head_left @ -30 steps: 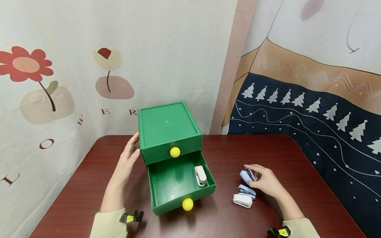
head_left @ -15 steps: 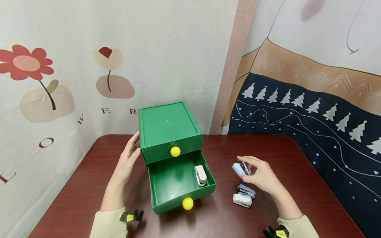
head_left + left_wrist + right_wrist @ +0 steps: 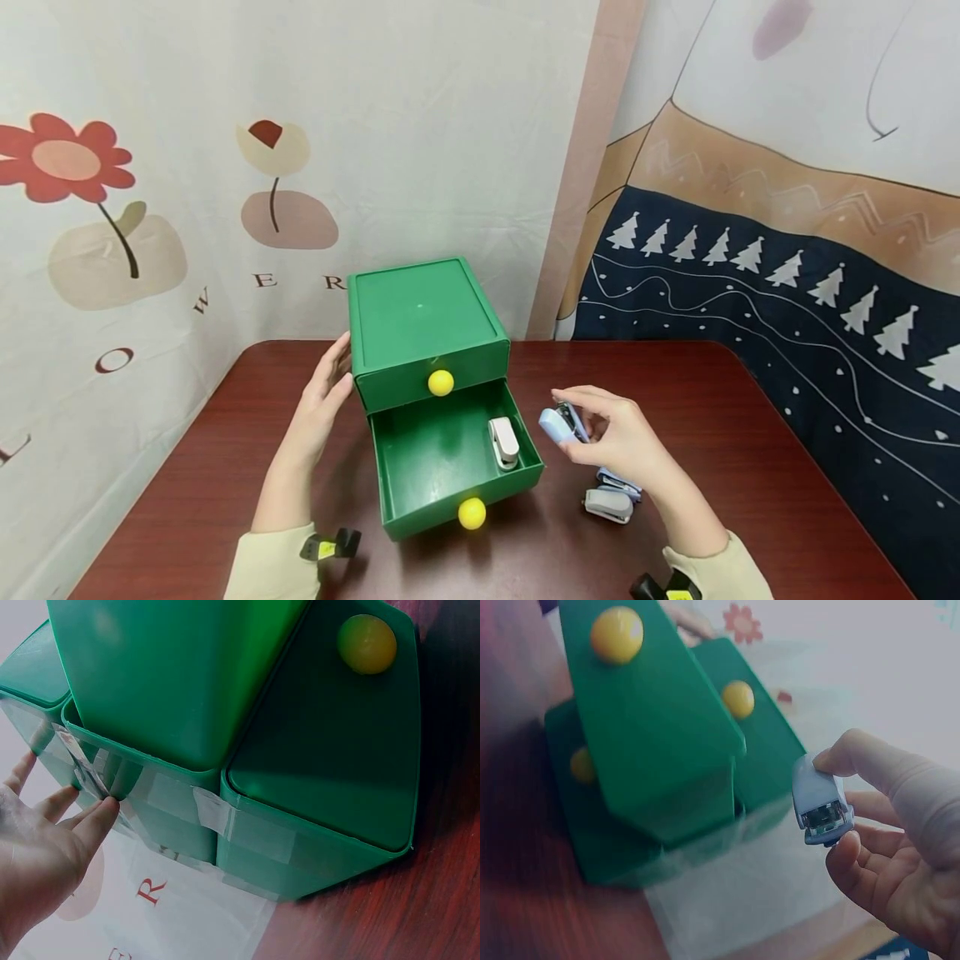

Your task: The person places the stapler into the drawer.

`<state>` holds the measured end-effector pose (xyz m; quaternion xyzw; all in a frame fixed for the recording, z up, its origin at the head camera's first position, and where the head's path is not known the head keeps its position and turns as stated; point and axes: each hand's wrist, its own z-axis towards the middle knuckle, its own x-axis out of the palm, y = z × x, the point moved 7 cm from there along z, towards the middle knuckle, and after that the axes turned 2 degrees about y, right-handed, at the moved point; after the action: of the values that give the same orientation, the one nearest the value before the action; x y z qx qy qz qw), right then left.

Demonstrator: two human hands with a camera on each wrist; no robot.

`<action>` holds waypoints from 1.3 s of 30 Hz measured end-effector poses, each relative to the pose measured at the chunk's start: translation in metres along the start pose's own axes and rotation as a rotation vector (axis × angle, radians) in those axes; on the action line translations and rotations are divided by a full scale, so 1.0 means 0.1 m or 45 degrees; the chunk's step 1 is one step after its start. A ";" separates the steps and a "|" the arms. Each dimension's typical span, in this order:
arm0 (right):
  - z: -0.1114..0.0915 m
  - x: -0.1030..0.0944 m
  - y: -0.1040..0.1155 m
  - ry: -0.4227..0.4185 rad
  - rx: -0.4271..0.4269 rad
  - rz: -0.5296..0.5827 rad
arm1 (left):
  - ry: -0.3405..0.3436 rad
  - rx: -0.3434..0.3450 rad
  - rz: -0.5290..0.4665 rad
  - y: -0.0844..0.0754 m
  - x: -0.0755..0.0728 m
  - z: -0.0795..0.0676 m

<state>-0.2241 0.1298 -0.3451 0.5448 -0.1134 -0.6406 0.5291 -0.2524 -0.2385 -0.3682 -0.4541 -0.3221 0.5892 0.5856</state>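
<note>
My right hand (image 3: 615,433) pinches a light blue mini stapler (image 3: 558,425) between thumb and fingers, above the table just right of the pulled-out drawer (image 3: 420,479). In the right wrist view the held stapler (image 3: 815,787) points its metal end at the camera. My left hand (image 3: 318,408) lies along the left side of the green drawer cabinet (image 3: 427,321); its straight fingertips (image 3: 109,810) touch the taped side wall in the left wrist view. One white mini stapler (image 3: 504,442) rests at the drawer's right side.
Right of the drawer, another blue stapler (image 3: 619,482) and a white stapler (image 3: 608,505) lie together on the dark red table (image 3: 757,467). Yellow round knobs mark the drawers, one knob (image 3: 472,513) sticking out in front. A printed curtain (image 3: 450,150) hangs behind.
My right hand has lifted the blue stapler off the spot by the other staplers and carried it left, closer to the drawer. My left hand has stayed in place.
</note>
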 end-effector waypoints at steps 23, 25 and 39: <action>0.41 0.76 0.34 0.269 -0.199 0.019 | -0.006 0.018 0.015 -0.01 0.00 -0.01; 0.43 0.80 0.31 0.294 -0.181 0.005 | -0.005 0.018 0.014 -0.01 0.00 -0.01; 0.51 0.98 0.30 0.471 -0.136 -0.222 | -0.002 0.022 0.006 -0.01 0.00 0.00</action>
<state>-0.2339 0.0170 -0.3613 0.6321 0.0673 -0.5781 0.5116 -0.2520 -0.2387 -0.3675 -0.4494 -0.3162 0.5937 0.5878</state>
